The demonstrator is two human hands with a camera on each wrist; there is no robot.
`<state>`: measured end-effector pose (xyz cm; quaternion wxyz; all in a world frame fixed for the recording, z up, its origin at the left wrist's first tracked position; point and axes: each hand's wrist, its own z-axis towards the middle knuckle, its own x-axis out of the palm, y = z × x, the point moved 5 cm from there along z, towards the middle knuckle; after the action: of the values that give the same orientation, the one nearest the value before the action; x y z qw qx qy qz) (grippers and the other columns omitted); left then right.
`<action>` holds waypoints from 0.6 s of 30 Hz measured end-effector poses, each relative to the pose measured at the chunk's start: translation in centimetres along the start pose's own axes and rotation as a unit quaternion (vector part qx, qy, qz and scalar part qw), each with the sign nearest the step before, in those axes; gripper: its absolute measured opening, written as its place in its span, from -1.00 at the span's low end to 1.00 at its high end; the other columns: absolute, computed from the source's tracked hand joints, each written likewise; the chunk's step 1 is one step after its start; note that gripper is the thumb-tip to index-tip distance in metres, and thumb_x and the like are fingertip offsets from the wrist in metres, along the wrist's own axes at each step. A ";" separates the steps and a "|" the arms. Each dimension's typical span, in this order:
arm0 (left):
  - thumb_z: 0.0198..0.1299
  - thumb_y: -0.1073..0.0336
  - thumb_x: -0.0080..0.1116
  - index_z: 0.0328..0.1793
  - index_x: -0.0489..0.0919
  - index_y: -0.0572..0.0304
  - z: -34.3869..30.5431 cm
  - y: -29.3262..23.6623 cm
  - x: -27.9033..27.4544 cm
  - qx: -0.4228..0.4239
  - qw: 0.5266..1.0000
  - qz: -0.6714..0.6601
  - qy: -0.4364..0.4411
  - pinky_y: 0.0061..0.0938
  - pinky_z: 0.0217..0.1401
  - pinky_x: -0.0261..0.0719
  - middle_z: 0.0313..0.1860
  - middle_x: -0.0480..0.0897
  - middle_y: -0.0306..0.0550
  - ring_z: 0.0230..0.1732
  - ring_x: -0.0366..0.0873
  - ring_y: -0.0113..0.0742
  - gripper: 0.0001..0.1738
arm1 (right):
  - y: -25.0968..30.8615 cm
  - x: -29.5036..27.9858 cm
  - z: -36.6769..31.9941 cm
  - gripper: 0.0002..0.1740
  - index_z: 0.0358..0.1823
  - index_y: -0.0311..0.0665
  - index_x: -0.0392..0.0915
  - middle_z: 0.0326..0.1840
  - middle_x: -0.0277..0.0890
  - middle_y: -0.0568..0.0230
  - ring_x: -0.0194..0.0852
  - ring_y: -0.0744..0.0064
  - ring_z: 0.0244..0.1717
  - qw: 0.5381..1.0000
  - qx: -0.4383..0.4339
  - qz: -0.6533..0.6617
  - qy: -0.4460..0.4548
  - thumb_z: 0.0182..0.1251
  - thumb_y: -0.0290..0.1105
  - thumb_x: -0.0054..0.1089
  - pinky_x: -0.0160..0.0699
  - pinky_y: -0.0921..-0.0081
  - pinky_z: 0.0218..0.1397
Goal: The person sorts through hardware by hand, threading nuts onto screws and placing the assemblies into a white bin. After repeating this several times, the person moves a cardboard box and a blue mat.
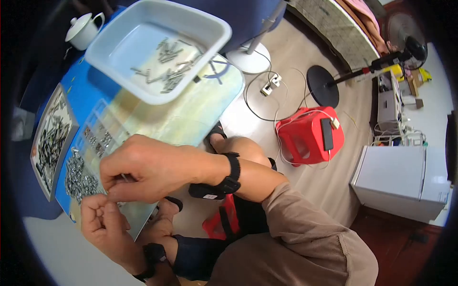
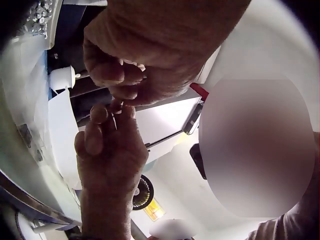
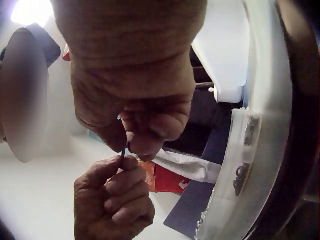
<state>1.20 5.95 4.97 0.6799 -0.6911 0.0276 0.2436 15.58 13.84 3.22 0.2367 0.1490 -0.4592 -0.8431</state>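
Note:
My left hand point(image 1: 107, 226) and right hand point(image 1: 145, 167) meet in front of me, low at the near corner of the table. Between their fingertips is a thin metal pin point(image 3: 123, 159), pinched by the left thumb and forefinger at its lower end in the right wrist view. The right thumb and fingertips pinch its upper end, where a small part is mostly hidden by the fingers. A pile of shiny metal parts point(image 1: 80, 177) lies on the table just beyond the hands. Beside it is a clear compartment box point(image 1: 99, 114) with small metal pieces.
A white basin point(image 1: 119, 47) holding several loose metal pins stands at the table's far side. At the left, a shallow tray point(image 1: 72, 133) contains dark and silver parts. A lidded white mug point(image 1: 82, 33) stands behind. On the floor is a red stool point(image 1: 303, 138) with cables.

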 end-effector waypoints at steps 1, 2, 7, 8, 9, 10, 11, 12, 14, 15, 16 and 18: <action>0.40 0.39 0.05 -0.22 0.48 0.24 0.5 0.8 -0.1 0.035 0.998 -0.038 0.031 -0.75 -0.64 0.07 -0.63 0.34 -0.38 -0.70 0.14 -0.69 -0.89 | 0.1 -0.1 0.0 -0.90 -0.42 -0.31 0.56 -0.64 0.49 0.17 0.48 0.19 -0.62 1.000 -0.009 -0.002 -0.023 0.13 -0.45 0.29 0.37 0.37 -0.53; 0.40 0.39 0.05 -0.22 0.48 0.24 0.8 1.2 -0.2 0.039 0.998 -0.033 0.039 -0.75 -0.64 0.07 -0.63 0.34 -0.38 -0.70 0.14 -0.69 -0.89 | 0.2 -0.3 -0.1 -0.90 -0.43 -0.30 0.56 -0.63 0.50 0.14 0.51 0.13 -0.60 0.999 -0.020 -0.005 -0.045 0.12 -0.45 0.29 0.40 0.35 -0.51; 0.44 0.35 0.05 -0.20 0.45 0.25 2.2 2.1 1.0 0.006 0.970 -0.218 0.109 -0.79 -0.74 0.11 -0.64 0.34 -0.38 -0.74 0.09 -0.74 -0.86 | -0.3 -0.8 -0.1 -0.82 -0.49 -0.30 0.55 -0.62 0.52 0.03 0.55 -0.07 -0.54 0.997 -0.010 -0.050 -0.055 0.17 -0.35 0.21 0.49 0.21 -0.45; 0.44 0.35 0.05 -0.20 0.45 0.25 2.4 2.3 1.1 0.008 0.971 -0.214 0.109 -0.79 -0.74 0.11 -0.64 0.34 -0.38 -0.74 0.09 -0.74 -0.86 | -0.3 -0.8 -0.1 -0.78 -0.52 -0.31 0.55 -0.63 0.51 0.00 0.55 -0.10 -0.54 0.993 -0.024 -0.103 -0.055 0.18 -0.31 0.19 0.51 0.17 -0.43; 0.44 0.35 0.05 -0.20 0.44 0.25 2.6 2.7 1.2 -0.009 0.968 -0.223 0.117 -0.79 -0.75 0.12 -0.64 0.34 -0.37 -0.75 0.10 -0.74 -0.86 | -0.4 -0.8 -0.1 -0.74 -0.54 -0.32 0.54 -0.64 0.51 -0.03 0.55 -0.14 -0.53 0.985 -0.039 -0.157 -0.055 0.19 -0.27 0.17 0.53 0.12 -0.41; 0.45 0.35 0.05 -0.19 0.44 0.25 2.8 2.9 1.4 -0.028 0.964 -0.231 0.126 -0.80 -0.77 0.12 -0.64 0.35 -0.35 -0.75 0.10 -0.73 -0.86 | -0.4 -1.0 0.0 -0.74 -0.54 -0.32 0.54 -0.64 0.51 -0.03 0.55 -0.14 -0.53 0.986 -0.042 -0.153 -0.057 0.19 -0.27 0.17 0.53 0.12 -0.41; 0.45 0.35 0.05 -0.19 0.44 0.25 2.9 2.9 1.4 -0.026 0.966 -0.227 0.125 -0.80 -0.77 0.12 -0.64 0.35 -0.35 -0.75 0.10 -0.73 -0.86 | -0.5 -1.0 0.1 -0.71 -0.56 -0.33 0.54 -0.64 0.50 -0.05 0.56 -0.16 -0.53 0.984 -0.032 -0.169 -0.042 0.19 -0.25 0.16 0.54 0.10 -0.38; 0.45 0.36 0.04 -0.19 0.44 0.26 2.9 3.1 1.4 -0.042 0.962 -0.240 0.126 -0.80 -0.78 0.13 -0.63 0.35 -0.34 -0.75 0.11 -0.72 -0.86 | -0.7 -0.9 0.1 -0.69 -0.57 -0.33 0.54 -0.65 0.50 -0.08 0.56 -0.19 -0.52 0.982 -0.021 -0.184 -0.025 0.20 -0.23 0.15 0.56 0.07 -0.35; 0.45 0.37 0.04 -0.19 0.44 0.26 2.7 3.5 1.1 -0.058 0.959 -0.249 0.123 -0.79 -0.79 0.14 -0.63 0.35 -0.33 -0.75 0.12 -0.71 -0.87 | -0.7 -0.7 0.3 -0.69 -0.56 -0.34 0.55 -0.63 0.52 -0.08 0.57 -0.18 -0.51 0.985 -0.021 -0.171 -0.029 0.18 -0.24 0.16 0.56 0.07 -0.34; 0.44 0.38 0.04 -0.19 0.43 0.26 2.6 3.8 0.8 -0.064 0.955 -0.267 0.116 -0.79 -0.79 0.14 -0.62 0.34 -0.32 -0.75 0.13 -0.70 -0.87 | -0.7 -0.5 0.5 -0.70 -0.55 -0.35 0.55 -0.62 0.53 -0.08 0.58 -0.16 -0.50 0.986 -0.019 -0.162 -0.029 0.17 -0.25 0.17 0.56 0.06 -0.32; 0.44 0.38 0.04 -0.19 0.43 0.27 2.3 3.6 0.6 -0.071 0.950 -0.286 0.106 -0.78 -0.79 0.15 -0.62 0.34 -0.31 -0.75 0.13 -0.69 -0.88 | -0.7 -0.3 0.5 -0.70 -0.55 -0.35 0.55 -0.62 0.53 -0.08 0.58 -0.16 -0.50 0.987 -0.024 -0.156 -0.026 0.17 -0.25 0.17 0.56 0.06 -0.32; 0.44 0.38 0.04 -0.18 0.43 0.26 1.9 3.2 0.1 -0.078 0.949 -0.287 0.101 -0.78 -0.79 0.15 -0.61 0.33 -0.31 -0.75 0.13 -0.69 -0.88 | -0.6 0.0 0.4 -0.75 -0.53 -0.34 0.57 -0.57 0.57 -0.06 0.59 -0.14 -0.46 0.994 -0.047 -0.094 -0.033 0.13 -0.28 0.20 0.57 0.08 -0.30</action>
<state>-0.48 7.60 2.03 0.6584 -0.7419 -0.1228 -0.0316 15.25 14.42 2.96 0.1479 0.1520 -0.4103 -0.8869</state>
